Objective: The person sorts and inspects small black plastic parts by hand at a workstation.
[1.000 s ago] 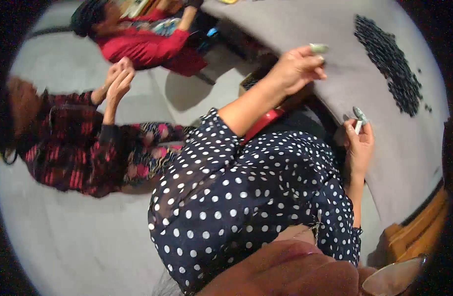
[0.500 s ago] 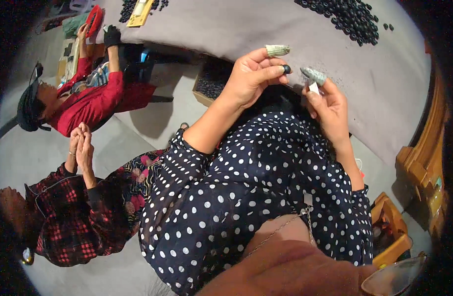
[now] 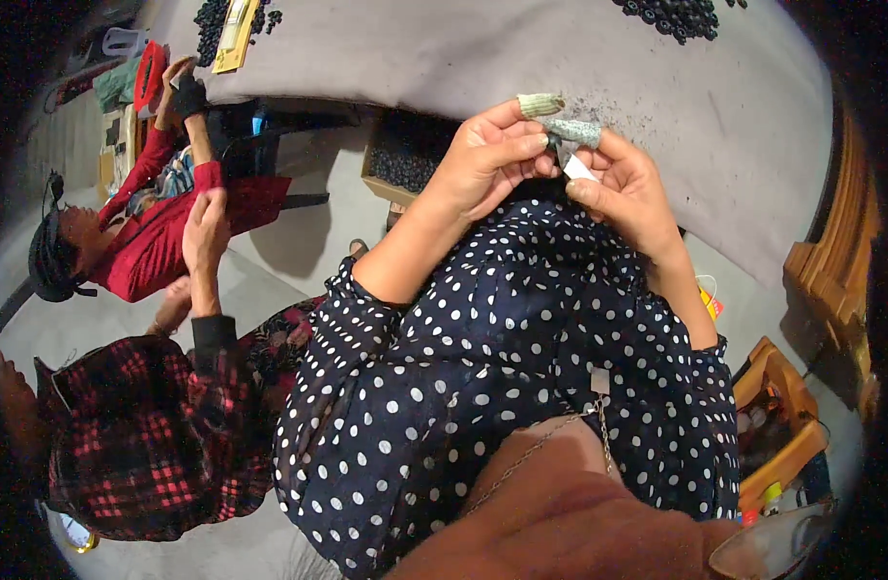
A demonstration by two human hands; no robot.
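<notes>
Our left hand [image 3: 497,159]: fingers pinch black bit [image 3: 554,143], likely so it can't slip. Our right hand [image 3: 625,184]: fingers grip white tool [image 3: 579,170]. Black pile [image 3: 671,17], one o'clock.

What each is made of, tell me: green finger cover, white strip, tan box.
Green finger cover: probably knitted fabric, matte; ribbed lines show. White strip: perhaps paper, tape or plastic; flat and pale, too small to settle. Tan box: seemingly cardboard or thin wood, dull; its wall shows no shine.
</notes>
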